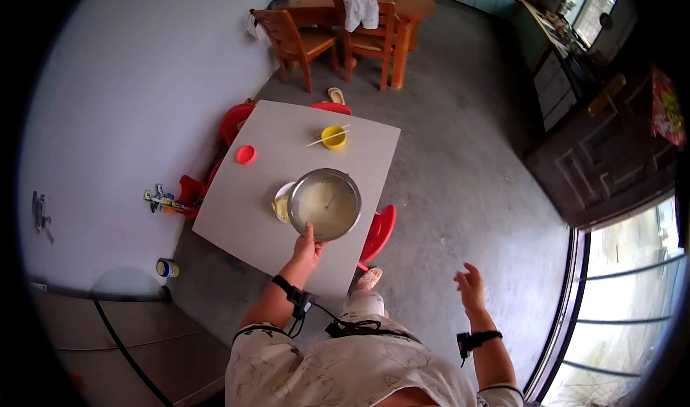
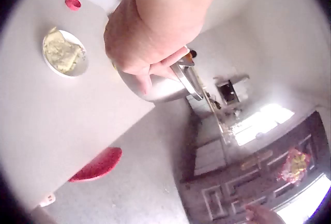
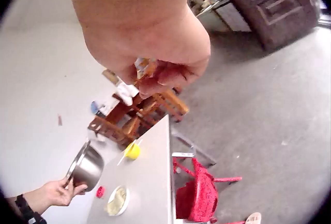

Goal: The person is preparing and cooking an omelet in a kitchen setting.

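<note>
My left hand (image 1: 307,250) grips a steel mixing bowl (image 1: 349,185) by its near side, with the thumb at the rim. Inside lies a pale, creamy mixture (image 1: 320,209). In the right wrist view the bowl (image 3: 89,170) is tilted and raised over the table's edge. Partly behind it in the head view is a white dish (image 2: 81,70) with soft, pale yellow pieces (image 2: 61,52). My right hand (image 1: 471,289) hangs in the air over the floor, away from the table. Its fingers are loosely curled and hold nothing.
On the white table (image 1: 237,213) stand a yellow bowl (image 1: 333,142) with chopsticks (image 1: 319,141) across it and a small red cup (image 1: 246,154). Red stools (image 1: 381,233) surround the table. Wooden chairs (image 1: 300,42) stand farther back, with a dark door (image 1: 611,155) at the right.
</note>
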Demonstrator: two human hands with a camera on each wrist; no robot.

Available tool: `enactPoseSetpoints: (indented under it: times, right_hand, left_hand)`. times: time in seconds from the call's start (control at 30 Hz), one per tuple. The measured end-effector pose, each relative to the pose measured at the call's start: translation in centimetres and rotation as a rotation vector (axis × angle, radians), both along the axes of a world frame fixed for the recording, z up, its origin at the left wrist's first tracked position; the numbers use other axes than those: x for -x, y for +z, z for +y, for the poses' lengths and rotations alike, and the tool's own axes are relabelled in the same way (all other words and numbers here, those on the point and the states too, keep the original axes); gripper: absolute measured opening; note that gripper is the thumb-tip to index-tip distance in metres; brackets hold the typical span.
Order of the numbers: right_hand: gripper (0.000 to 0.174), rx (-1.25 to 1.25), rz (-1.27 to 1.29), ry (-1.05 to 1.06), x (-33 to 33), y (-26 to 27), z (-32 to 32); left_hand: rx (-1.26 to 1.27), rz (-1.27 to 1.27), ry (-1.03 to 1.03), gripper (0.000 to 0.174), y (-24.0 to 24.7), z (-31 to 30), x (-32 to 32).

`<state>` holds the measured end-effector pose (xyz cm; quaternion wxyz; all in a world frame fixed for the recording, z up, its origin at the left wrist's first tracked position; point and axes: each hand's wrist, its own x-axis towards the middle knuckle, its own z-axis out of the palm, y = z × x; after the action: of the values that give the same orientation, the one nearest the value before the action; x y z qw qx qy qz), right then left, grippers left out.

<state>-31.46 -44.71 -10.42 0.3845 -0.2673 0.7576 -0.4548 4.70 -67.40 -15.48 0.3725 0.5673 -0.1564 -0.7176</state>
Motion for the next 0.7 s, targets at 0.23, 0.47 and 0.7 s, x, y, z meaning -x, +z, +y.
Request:
enactPoseSetpoints:
  times: [0.23,0.47,0.7]
  right_hand:
    - [0.033,-0.165,0.024,-0.419,8.0,-4.4,6.6]
    - [0.032,-0.428,0.064,-0.673,11.6,-4.8,15.5]
    - [0.023,-0.461,0.141,-0.725,16.4,-2.7,19.6]
  left_hand:
    - [0.02,0.132,0.21,0.052,-6.6,-12.4,-2.8]
    - [0.117,0.285,0.483,0.061,-16.3,-21.2,-5.8]
    - [0.011,0.34,0.561,0.057,-22.1,-25.5,-8.0]
